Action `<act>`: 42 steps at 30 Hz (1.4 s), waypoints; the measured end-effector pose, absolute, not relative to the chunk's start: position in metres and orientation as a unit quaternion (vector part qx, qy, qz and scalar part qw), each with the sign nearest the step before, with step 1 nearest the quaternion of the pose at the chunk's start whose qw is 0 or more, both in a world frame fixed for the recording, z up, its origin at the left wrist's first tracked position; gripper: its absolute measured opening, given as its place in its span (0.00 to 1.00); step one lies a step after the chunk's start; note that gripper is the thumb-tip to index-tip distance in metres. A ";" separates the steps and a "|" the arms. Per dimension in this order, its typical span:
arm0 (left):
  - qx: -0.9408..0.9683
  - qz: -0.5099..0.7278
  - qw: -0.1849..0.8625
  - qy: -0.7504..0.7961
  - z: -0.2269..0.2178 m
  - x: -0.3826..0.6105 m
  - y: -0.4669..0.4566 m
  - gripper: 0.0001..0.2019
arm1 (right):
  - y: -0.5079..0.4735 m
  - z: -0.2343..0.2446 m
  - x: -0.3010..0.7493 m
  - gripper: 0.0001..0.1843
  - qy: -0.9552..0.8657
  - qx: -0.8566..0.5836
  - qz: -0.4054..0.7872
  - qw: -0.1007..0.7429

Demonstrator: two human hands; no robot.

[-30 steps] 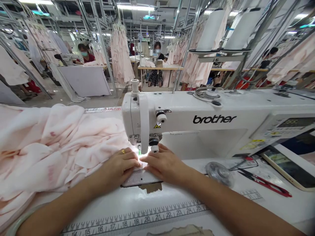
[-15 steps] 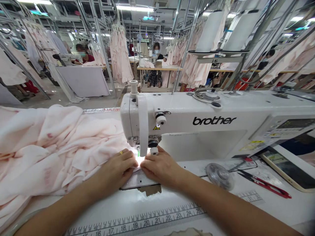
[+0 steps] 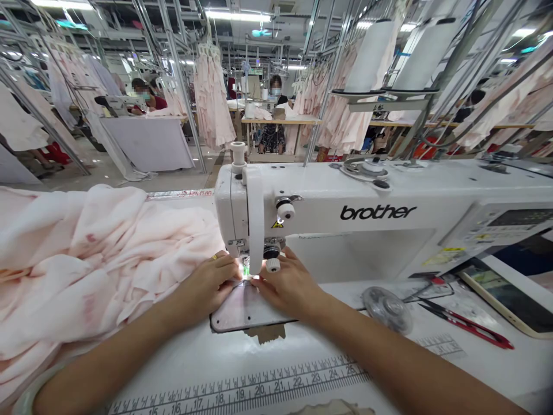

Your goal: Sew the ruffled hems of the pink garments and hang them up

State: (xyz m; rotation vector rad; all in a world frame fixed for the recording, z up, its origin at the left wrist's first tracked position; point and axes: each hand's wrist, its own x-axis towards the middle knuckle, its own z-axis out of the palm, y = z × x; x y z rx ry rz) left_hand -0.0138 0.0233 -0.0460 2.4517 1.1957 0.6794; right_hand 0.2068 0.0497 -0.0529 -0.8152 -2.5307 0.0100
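Note:
A white sewing machine stands in front of me, its lamp lighting the needle area. My left hand is just left of the needle, fingers curled down on pale pink fabric that spreads in a loose heap to the left. On the other side of the presser foot, my right hand is closed, thumb and forefinger pinched at the fabric's edge by the foot. Its other fingers reach behind the machine's head. Below the hands shows the bare metal bed plate. The fingertips are partly lost in glare.
To the right lie a clear round bobbin case, red-handled thread snips and a phone. A printed ruler runs along the table's front. Thread cones stand above. People work at machines behind, among hanging pink garments.
Both hands have moved slightly forward, away from me, along with the fabric at the needle. More of the metal bed plate now shows. The view has shifted a little.

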 end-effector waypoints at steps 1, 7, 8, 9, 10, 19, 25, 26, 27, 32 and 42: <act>0.860 0.237 0.159 0.424 -0.046 -0.014 0.022 0.10 | 0.050 -0.054 0.207 0.14 -0.922 -0.301 0.004 0.245; 0.849 0.219 0.135 0.461 -0.041 -0.010 0.018 0.03 | 0.050 -0.053 0.203 0.14 -0.927 -0.308 -0.004 0.215; 0.849 0.217 0.129 0.464 -0.041 -0.009 0.018 0.03 | 0.050 -0.053 0.202 0.14 -0.926 -0.314 -0.007 0.210; 0.851 0.214 0.121 0.465 -0.041 -0.008 0.018 0.03 | 0.049 -0.053 0.201 0.14 -0.924 -0.321 -0.010 0.207; 0.854 0.209 0.110 0.463 -0.041 -0.008 0.018 0.03 | 0.049 -0.052 0.200 0.15 -0.922 -0.327 -0.013 0.205; 0.880 0.209 0.012 0.427 -0.049 -0.013 0.019 0.06 | 0.043 -0.057 0.187 0.12 -0.910 -0.355 -0.098 0.189; 0.880 0.224 -0.041 0.416 -0.049 -0.012 0.022 0.05 | 0.045 -0.062 0.182 0.14 -0.911 -0.353 -0.142 0.159; 0.881 0.226 -0.060 0.411 -0.050 -0.012 0.022 0.06 | 0.046 -0.063 0.182 0.14 -0.911 -0.352 -0.147 0.157; 0.882 0.226 -0.077 0.406 -0.050 -0.012 0.023 0.06 | 0.047 -0.063 0.183 0.14 -0.912 -0.349 -0.153 0.155; 0.889 0.225 -0.111 0.384 -0.055 -0.012 0.027 0.07 | 0.050 -0.064 0.186 0.11 -0.918 -0.312 -0.190 0.153; 0.915 0.200 -0.097 0.337 -0.044 -0.015 0.024 0.07 | 0.049 -0.052 0.198 0.12 -0.929 -0.279 -0.148 0.193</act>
